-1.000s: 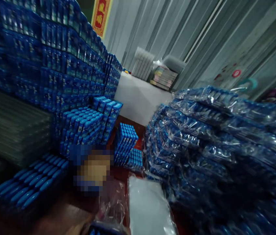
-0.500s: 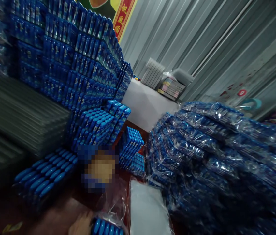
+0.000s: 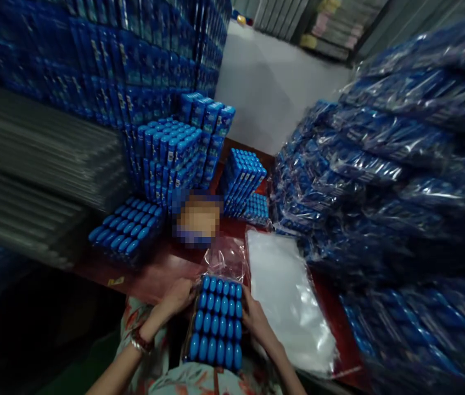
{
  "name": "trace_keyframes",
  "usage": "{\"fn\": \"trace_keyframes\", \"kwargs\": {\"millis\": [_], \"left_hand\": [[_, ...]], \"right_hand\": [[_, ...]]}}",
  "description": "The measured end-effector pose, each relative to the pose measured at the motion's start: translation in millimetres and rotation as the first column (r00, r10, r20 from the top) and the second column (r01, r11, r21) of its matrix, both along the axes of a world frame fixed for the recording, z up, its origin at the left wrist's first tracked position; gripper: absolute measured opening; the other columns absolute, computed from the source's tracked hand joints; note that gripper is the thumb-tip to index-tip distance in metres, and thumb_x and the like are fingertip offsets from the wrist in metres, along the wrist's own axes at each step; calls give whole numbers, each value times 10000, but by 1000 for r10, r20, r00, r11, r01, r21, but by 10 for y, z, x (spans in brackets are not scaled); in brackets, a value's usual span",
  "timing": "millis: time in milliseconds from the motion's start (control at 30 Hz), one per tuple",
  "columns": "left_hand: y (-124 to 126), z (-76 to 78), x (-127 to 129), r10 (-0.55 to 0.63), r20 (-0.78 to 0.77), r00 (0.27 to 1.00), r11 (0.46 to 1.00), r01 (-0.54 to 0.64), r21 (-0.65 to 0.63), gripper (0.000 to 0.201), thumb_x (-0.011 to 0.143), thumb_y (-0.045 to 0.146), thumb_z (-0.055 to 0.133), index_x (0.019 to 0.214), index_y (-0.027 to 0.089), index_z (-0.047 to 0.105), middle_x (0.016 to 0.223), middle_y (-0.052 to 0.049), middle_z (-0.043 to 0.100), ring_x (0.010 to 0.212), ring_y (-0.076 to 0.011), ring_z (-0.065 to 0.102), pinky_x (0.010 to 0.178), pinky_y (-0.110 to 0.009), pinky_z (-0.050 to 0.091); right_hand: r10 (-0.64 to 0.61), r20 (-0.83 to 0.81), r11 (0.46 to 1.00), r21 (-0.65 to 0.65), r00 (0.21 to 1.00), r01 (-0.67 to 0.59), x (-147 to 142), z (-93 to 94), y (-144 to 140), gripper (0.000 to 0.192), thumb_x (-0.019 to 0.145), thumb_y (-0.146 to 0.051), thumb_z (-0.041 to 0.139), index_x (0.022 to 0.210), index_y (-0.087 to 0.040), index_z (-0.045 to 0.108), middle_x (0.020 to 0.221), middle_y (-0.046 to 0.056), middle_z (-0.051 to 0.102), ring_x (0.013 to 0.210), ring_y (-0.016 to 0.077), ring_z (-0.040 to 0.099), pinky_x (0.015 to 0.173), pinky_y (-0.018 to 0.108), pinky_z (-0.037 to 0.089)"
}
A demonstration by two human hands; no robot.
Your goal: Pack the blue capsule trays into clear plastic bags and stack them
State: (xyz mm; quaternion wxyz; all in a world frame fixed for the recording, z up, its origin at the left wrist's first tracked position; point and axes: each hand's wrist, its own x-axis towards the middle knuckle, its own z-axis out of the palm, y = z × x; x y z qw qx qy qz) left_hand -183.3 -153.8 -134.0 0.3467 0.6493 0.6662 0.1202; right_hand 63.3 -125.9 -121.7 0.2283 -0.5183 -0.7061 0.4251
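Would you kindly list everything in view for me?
Blue block: one, blue, bottom centre
Clear bag: one, colourless, block's far end
Bag stack: one, whitish, right of block
Table: one, dark red, below
Yellow scrap: one, yellow, table's near edge
Side block: one, blue, left on table
Grey stacks: two, grey, far left
Upright stacks: several, blue, centre
Tall stack: one, blue, back left
Wrapped packs: many, blue, right
White panel: one, white, back
Piled bundles: two, grey, multicoloured, above panel
Clothing: count unclear, pale and orange, bottom
Bracelet: at least one, silvery, left wrist
Left hand: one, bare, block's left side
Right hand: one, bare, block's right side
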Motion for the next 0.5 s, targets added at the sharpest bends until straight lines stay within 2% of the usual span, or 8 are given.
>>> {"fn": "trace_keyframes", "kwargs": {"millis": [100, 200, 233, 300, 367, 400, 433, 500], "left_hand": [[-30, -8, -39, -81, 80, 994, 996, 84, -36, 233, 823, 226, 437, 776, 160, 655, 809, -59, 714, 765, -197, 649, 698, -244, 451], [-64, 12, -7, -29, 52, 998, 999, 30, -20, 269, 851, 193, 376, 892, 138, 637, 904, -101, 704, 857, -230, 641, 760, -291, 447], [-67, 22, 15, 17, 33, 999, 1000, -18, 16, 290, 866, 197, 357, 987, 130, 611, 970, -124, 689, 909, -246, 631, 788, -316, 443], [-52, 43, 63, 98, 91, 991, 984, -111, 140, 322, 888, 220, 348, 1146, 128, 519, 1068, -140, 649, 982, -247, 608, 835, -337, 436], [-6, 65, 105, 102, 237, 966, 951, -165, 261, 301, 899, 247, 361, 1152, 148, 489, 1076, -114, 632, 979, -210, 599, 854, -315, 437], [24, 78, 122, 79, 299, 951, 940, -171, 296, 266, 903, 255, 359, 1099, 155, 509, 1041, -97, 634, 952, -193, 599, 849, -301, 441], [54, 91, 136, 63, 336, 940, 933, -175, 314, 237, 907, 260, 353, 1029, 158, 529, 984, -83, 638, 904, -181, 600, 832, -292, 447], [100, 122, 153, 53, 350, 935, 931, -173, 322, 219, 909, 263, 348, 909, 161, 541, 870, -60, 629, 803, -168, 591, 776, -283, 457]], "right_hand": [[25, -46, 999, -31, 999, -26, 86, -45, -49, 552, 800, -260, 441, 1344, -170, 414, 809, 21, 697, 657, 174, 621, 682, 278, 495], [-3, 40, 1000, -29, 999, 4, 132, -84, -111, 584, 809, -236, 409, 1385, -147, 364, 729, 12, 675, 624, 173, 613, 680, 290, 495], [-14, 76, 1000, -22, 997, 16, 135, -75, -116, 582, 815, -236, 400, 1389, -154, 361, 762, 22, 680, 661, 180, 624, 706, 302, 493], [-63, 113, 998, 23, 992, 60, 121, -21, -86, 550, 828, -258, 399, 1372, -180, 393, 956, 63, 681, 859, 204, 637, 813, 337, 474], [-132, 93, 988, 93, 987, 123, 85, 56, 6, 490, 838, -315, 427, 1311, -193, 462, 1177, 87, 604, 1092, 226, 553, 933, 362, 414], [-149, 70, 984, 112, 986, 140, 61, 90, 69, 451, 837, -352, 447, 1252, -188, 511, 1202, 88, 585, 1128, 231, 524, 950, 361, 400], [-148, 41, 984, 102, 988, 144, 35, 117, 136, 409, 834, -388, 459, 1172, -178, 557, 1143, 86, 608, 1084, 228, 542, 922, 351, 417], [-135, -44, 990, 30, 990, 136, -14, 142, 246, 338, 835, -439, 457, 977, -166, 597, 845, 42, 642, 809, 187, 598, 751, 297, 475]]}}
